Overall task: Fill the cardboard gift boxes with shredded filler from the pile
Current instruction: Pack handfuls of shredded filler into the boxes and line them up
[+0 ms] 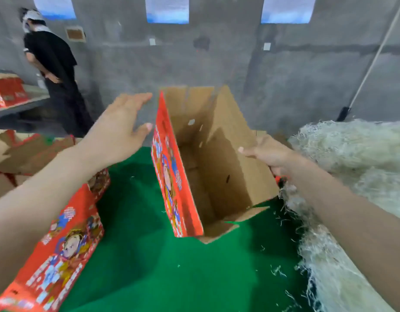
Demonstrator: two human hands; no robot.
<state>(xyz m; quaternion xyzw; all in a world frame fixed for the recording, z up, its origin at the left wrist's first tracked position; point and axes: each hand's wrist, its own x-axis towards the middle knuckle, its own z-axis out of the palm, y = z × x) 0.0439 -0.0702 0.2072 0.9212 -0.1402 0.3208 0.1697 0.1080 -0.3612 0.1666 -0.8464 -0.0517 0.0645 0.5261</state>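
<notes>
An open cardboard gift box (pixel 208 154), brown inside and red with a cartoon print outside, hangs tilted above the green table cover (pixel 163 266). Its inside holds no filler. My right hand (pixel 269 154) grips the box's right wall, thumb inside. My left hand (pixel 120 129) is spread with straight fingers just left of the box's red side, apart from it. A big pile of pale shredded filler (pixel 352 158) lies along the right, next to the box.
Flat red printed boxes (pixel 59 255) lie at the lower left, with more cardboard (pixel 25 152) behind them. A person in black (pixel 55 70) stands at the back left by a shelf with red boxes (pixel 7 91). A grey wall runs behind. Loose shreds dot the green cover.
</notes>
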